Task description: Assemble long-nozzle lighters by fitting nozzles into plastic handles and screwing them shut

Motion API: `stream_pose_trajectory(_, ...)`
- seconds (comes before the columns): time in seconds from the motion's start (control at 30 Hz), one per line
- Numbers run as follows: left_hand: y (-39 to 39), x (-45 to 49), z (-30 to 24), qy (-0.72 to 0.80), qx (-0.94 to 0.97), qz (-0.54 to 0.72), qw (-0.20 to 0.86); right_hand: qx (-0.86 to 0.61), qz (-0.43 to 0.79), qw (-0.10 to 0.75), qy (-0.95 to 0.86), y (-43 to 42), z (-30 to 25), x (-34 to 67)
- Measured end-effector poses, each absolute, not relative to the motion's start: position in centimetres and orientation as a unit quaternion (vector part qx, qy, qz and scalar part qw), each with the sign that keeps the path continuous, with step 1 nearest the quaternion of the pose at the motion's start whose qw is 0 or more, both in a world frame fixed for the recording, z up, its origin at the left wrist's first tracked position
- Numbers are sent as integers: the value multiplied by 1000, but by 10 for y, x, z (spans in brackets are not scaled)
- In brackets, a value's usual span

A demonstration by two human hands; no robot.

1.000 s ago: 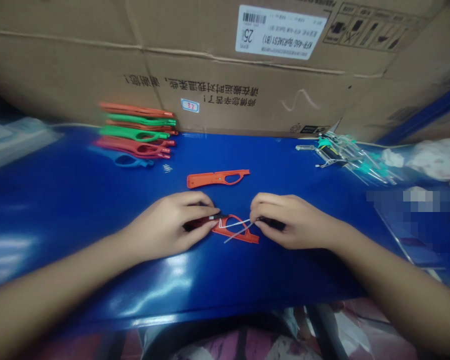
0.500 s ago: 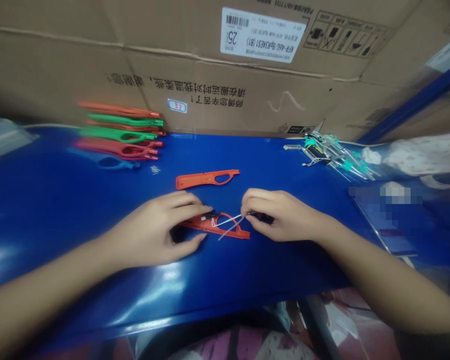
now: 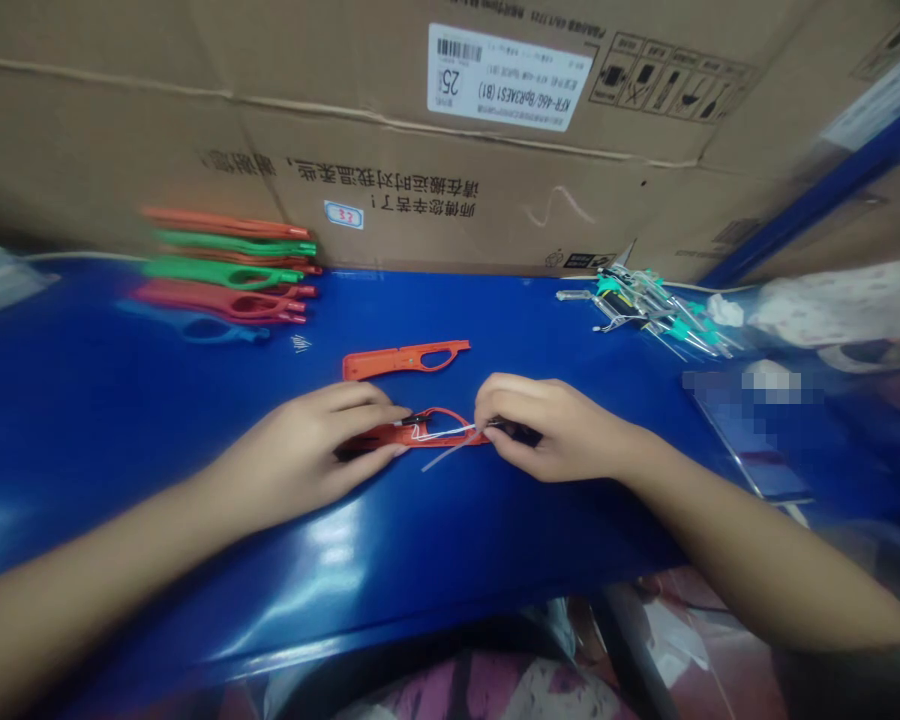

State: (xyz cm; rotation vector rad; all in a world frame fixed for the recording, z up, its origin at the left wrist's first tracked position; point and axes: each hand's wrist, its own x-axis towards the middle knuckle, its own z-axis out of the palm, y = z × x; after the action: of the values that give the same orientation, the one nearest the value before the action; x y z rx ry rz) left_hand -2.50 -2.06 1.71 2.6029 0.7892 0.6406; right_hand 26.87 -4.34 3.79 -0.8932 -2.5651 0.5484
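My left hand (image 3: 322, 440) is closed around the left end of an orange casing half (image 3: 461, 412), shaped like a long-reach lighter's handle with an oval opening. A small black part (image 3: 418, 420) sits in this half by my fingertips, and white wires (image 3: 442, 434) run from it to the right. My right hand (image 3: 547, 425) pinches the wires and a thin clear tube (image 3: 446, 458) at the casing's right end. A dark piece shows under its fingers, mostly hidden. Just beyond my hands lies the matching orange casing half (image 3: 405, 361), its inner side up.
Red, green, orange and blue casings (image 3: 225, 273) are stacked at the back left, with several small screws (image 3: 300, 344) beside them. Clear tubes with turquoise parts (image 3: 652, 310) lie in a pile at the back right. A large cardboard box (image 3: 270, 110) stands behind the table.
My left thumb has closed in against the casing half, which has turned to lie more level. My right hand keeps its pinch and sits nearer the casing's end. The whole view has shifted slightly.
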Motion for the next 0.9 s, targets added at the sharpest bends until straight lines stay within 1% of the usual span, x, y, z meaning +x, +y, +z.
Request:
stream_pose_trajectory(0.17, -21, -25, 18, 284, 915, 225, 174, -308, 195, 211, -907, -44, 38, 268)
stream_pose_trajectory(0.37, -20, -25, 16, 280, 915, 233, 175, -317, 174, 193, -912, -44, 37, 267)
stream_pose_trajectory(0.73, -19, -26, 14, 283, 914, 231, 177, -323, 177, 245, -897, -42, 31, 266)
stream_pose_trajectory(0.9, -19, -25, 14, 280, 915, 235, 172, -327, 167, 245, -897, -42, 32, 266)
